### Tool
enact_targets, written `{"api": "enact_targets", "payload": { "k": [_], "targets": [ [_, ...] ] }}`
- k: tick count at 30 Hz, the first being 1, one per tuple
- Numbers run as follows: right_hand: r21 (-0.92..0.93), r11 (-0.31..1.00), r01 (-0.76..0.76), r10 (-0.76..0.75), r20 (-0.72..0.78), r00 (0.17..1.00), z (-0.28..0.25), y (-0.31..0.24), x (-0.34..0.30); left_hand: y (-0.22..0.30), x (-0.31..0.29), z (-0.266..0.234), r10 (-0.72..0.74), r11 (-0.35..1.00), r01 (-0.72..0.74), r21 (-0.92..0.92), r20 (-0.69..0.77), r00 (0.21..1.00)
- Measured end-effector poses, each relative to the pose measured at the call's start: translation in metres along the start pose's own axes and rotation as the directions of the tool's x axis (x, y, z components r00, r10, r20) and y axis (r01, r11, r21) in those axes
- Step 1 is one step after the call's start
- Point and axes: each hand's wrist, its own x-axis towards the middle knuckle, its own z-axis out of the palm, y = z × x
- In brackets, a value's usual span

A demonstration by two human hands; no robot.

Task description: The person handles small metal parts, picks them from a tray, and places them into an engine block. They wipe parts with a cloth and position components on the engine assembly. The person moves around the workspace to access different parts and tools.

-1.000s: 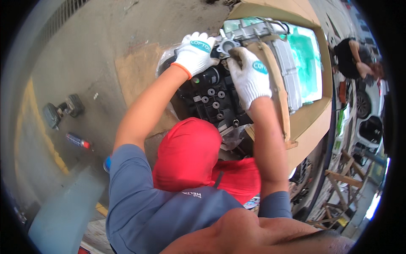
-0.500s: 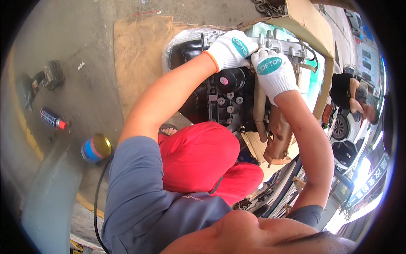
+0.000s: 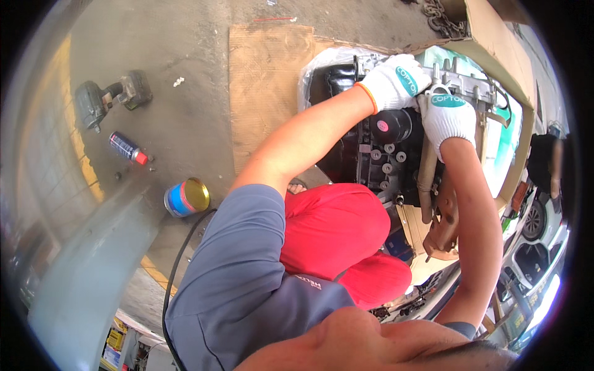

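Observation:
An engine with a black lower block and a silver upper part lies in an opened cardboard box. Both my hands wear white knit gloves with green patches. My left hand is closed at the silver side, above the black oil filter; its fingertips meet the other hand's. My right hand has its fingers bent over a spot beside a silver fitting. What either hand grips is hidden under the gloves. A brownish metal pipe runs down below my right hand to a rusty exhaust manifold.
On the floor to the left lie a cordless impact wrench and a spray can with a red cap. A blue tin stands nearer me. Flattened cardboard borders the engine. A chain lies beyond; a person is at the right.
The whole view has shifted, so the scene sits farther right. Both hands stay together at the same area of the engine, with the right hand's fingers bent more.

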Motion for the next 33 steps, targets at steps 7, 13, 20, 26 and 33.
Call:
{"api": "enact_targets", "payload": {
  "k": [7,13,20,26,33],
  "targets": [
    [-0.083,0.992,0.094,-0.099,-0.06,0.993,-0.024,-0.012,-0.006,-0.005,-0.007,0.008,0.066,0.997,-0.069,-0.019,-0.148,0.987],
    [-0.014,1.0,0.005,-0.003,0.169,0.986,-0.015,0.001,-0.001,0.006,0.007,0.008,0.068,0.997,-0.065,0.047,-0.062,0.996],
    [0.251,0.962,-0.107,0.074,0.137,0.988,-0.015,0.025,-0.015,0.012,0.024,0.011,0.074,0.994,-0.073,-0.076,0.014,0.997],
    [0.779,0.602,0.177,-0.392,0.095,0.915,-0.07,0.079,-0.185,0.015,0.005,-0.022,0.004,0.995,-0.001,-0.096,0.04,0.999],
    [0.989,0.031,-0.141,-0.524,0.137,0.841,0.07,0.018,-0.335,0.064,0.023,-0.032,0.152,0.928,-0.203,0.314,0.178,0.972]
  ]
}}
